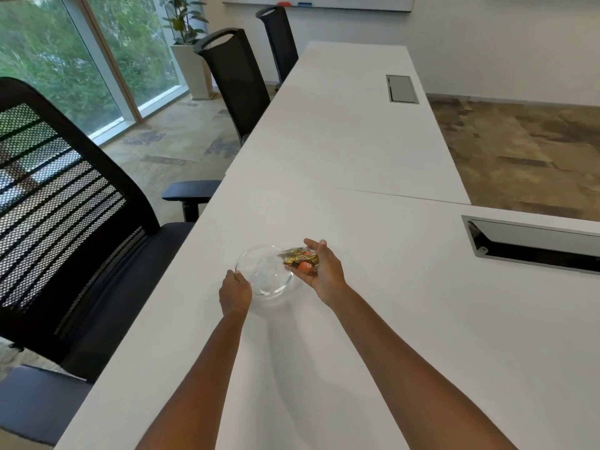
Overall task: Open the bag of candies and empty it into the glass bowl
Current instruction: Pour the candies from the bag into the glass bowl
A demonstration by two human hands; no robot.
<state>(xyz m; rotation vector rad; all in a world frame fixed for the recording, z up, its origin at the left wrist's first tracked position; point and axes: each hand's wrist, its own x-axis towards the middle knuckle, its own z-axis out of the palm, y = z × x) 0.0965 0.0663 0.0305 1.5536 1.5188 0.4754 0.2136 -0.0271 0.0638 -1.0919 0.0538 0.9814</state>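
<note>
Both bare forearms extend forward over the table. Left hand (pixel 235 292): fingers curled, knuckles up, gripping the glass bowl (pixel 264 271) rim. Right hand (pixel 326 271): palm turned inward, fingers clasped around the bag of candies (pixel 300 260).

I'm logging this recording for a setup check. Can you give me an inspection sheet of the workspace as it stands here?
Surface: long white table, bare apart from the job's things; two recessed metal cable hatches set into it.
Job's things: clear glass bowl upright on the table, looks empty; clear plastic bag of gold and orange wrapped candies held at the bowl's right rim.
Clutter: nothing seen.
Hands: left hand grips the bowl's near-left rim; right hand holds the bag.
Cables: nothing seen.
Surroundings: three black mesh office chairs along the left side, large windows, potted plant, whiteboard ledge on the far wall.
</note>
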